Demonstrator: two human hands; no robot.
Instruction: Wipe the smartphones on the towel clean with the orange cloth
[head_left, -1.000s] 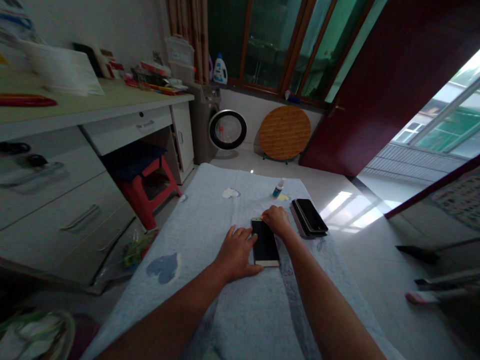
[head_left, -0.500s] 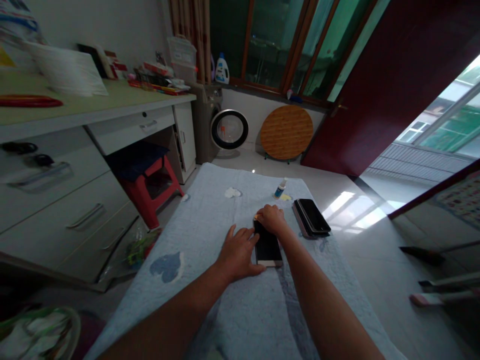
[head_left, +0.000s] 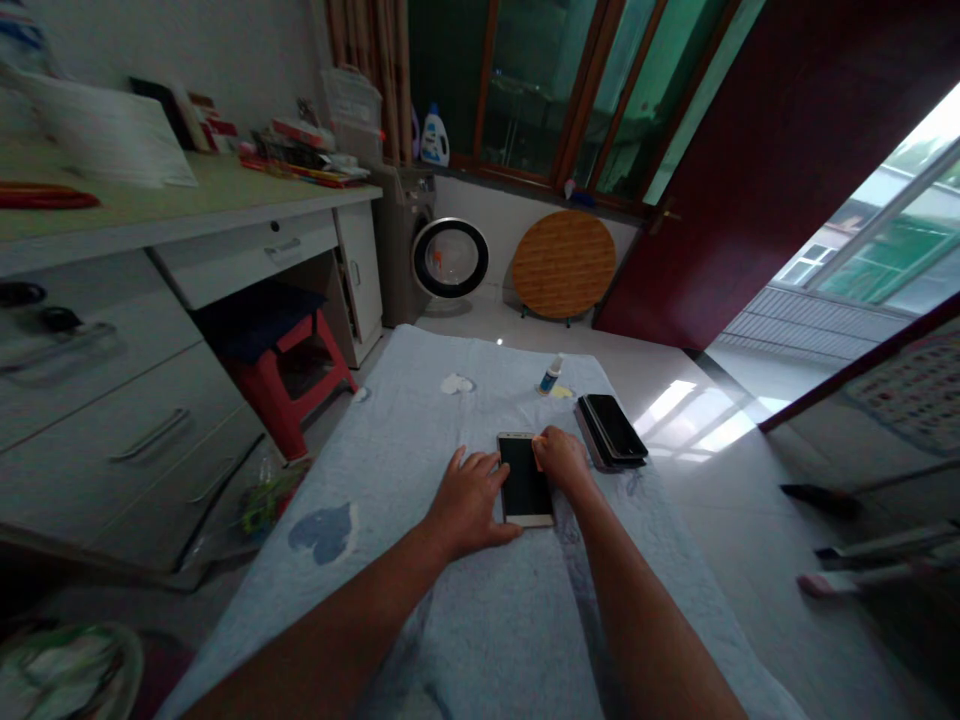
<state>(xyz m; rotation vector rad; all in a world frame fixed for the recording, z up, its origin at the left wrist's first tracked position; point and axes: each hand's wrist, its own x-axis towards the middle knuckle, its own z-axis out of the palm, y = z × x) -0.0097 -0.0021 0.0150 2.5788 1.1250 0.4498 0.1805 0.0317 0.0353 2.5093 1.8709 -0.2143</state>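
A smartphone point(head_left: 526, 490) with a dark screen and a pale gold frame lies face up on the cloth-covered surface. My left hand point(head_left: 466, 505) braces it from the left, fingertips over the long edge and thumb by the bottom corner. At the phone's upper right, my right hand point(head_left: 562, 462) pinches a small orange piece point(head_left: 538, 453), perhaps a cloth, against the screen edge. Most of that piece is hidden under the fingers. To the right rests a stack of dark phones or tablets point(head_left: 613, 430). Behind it stands a small spray bottle point(head_left: 551, 375) with a blue label.
A pale blue cloth point(head_left: 420, 400) with heart shapes covers the work surface. On the left are a desk with drawers point(head_left: 247, 245) and a red stool point(head_left: 300, 385). Farther back stand an open washing machine point(head_left: 405, 215) and a round wooden tabletop point(head_left: 564, 265).
My right hand has slid from the phone's top edge to its upper right side, uncovering the top edge. My left hand stays at the phone's left side. The whole view has shifted slightly.
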